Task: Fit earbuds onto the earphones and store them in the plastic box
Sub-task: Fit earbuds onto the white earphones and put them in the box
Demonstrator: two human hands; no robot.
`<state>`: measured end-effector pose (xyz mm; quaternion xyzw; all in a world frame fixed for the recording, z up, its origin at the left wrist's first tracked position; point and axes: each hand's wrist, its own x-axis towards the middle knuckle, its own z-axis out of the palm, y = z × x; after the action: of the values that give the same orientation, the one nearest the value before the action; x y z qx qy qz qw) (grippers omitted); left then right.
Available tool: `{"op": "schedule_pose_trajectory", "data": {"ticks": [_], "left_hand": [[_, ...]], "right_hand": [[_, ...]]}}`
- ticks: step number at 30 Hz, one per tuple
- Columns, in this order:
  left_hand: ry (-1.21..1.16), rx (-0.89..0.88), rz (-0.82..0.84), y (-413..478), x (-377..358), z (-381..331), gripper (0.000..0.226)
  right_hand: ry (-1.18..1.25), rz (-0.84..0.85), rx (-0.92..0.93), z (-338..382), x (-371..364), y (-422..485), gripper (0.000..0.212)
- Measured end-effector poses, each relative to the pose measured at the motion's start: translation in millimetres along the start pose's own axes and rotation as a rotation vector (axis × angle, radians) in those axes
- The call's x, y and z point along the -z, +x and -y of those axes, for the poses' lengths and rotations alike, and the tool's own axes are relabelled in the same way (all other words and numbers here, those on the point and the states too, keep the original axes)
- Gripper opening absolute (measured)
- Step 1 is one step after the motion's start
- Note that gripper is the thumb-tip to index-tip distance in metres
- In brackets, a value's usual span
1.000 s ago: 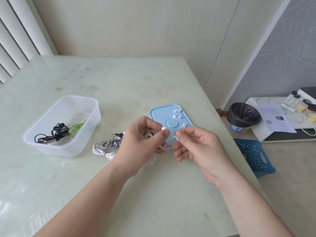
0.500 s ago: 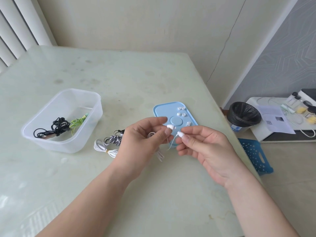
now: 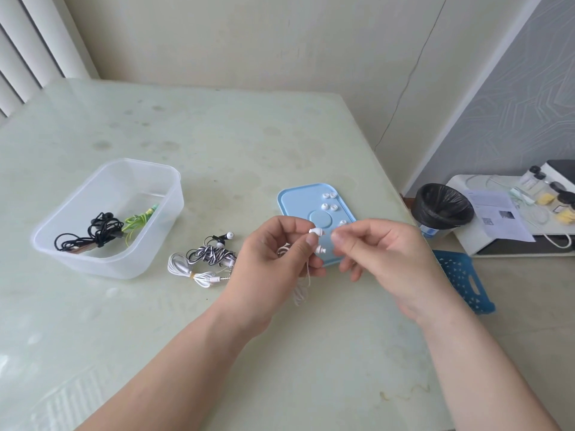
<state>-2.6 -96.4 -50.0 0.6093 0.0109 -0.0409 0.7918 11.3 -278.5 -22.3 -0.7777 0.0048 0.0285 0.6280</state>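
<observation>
1. Pale green and glossy, the surface (image 3: 217,135) carries faint stains and stands against a beige wall (image 3: 249,42), with white blinds (image 3: 28,57) at the far left.
2. On the floor to the right are a bin (image 3: 441,206) with a black liner, a blue basket (image 3: 463,281) and a low white stand (image 3: 466,241) bearing papers and small jars.
3. A clear box (image 3: 146,163) sits on the left of the surface; a black set (image 3: 93,234) and a green set (image 3: 137,220) of corded earphones lie inside it.
4. Just right of the box, on the surface, lie a striped set (image 3: 211,255) and a coiled white set (image 3: 186,269).
5. A blue lid (image 3: 289,206) lies further right, with loose white earbuds (image 3: 325,207) scattered on it.
6. The left hand (image 3: 270,253) pinches the white earphones (image 3: 316,231) above the near end of the lid: one earpiece sits between thumb and forefinger with a bud on its end, the other hangs just below with a bare stem, and the cord dangles towards the surface.
7. The right hand (image 3: 382,256) is just beside it, fingers curled, thumb and forefinger close together near the upper earpiece; they are blurred, and I cannot tell whether they hold anything.
</observation>
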Motion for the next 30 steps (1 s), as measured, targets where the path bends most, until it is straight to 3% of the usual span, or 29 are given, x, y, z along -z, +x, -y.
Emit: {"op": "schedule_pose_trajectory", "data": {"ticks": [4,9,16,19,24,30], "left_hand": [[-0.083,0.057,-0.002,0,0,2,0.004],[-0.151,0.110,-0.002,0,2,0,0.005],[-0.218,0.118,-0.008,1,3,-4,0.007],[-0.229,0.098,-0.010,1,3,-5,0.015],[-0.190,0.052,-0.052,1,6,-8,0.017],[-0.188,-0.021,-0.132,2,14,-15,0.011]], "right_hand": [[-0.451,-0.232,0.116,-15,18,38,0.009],[-0.753,-0.088,0.241,-32,14,61,0.014],[-0.912,-0.032,0.387,-30,12,56,0.009],[-0.750,-0.077,0.430,-22,8,50,0.009],[-0.012,-0.035,0.125,0,-20,35,0.014],[0.506,0.077,-0.059,3,-43,31,0.018]]}}
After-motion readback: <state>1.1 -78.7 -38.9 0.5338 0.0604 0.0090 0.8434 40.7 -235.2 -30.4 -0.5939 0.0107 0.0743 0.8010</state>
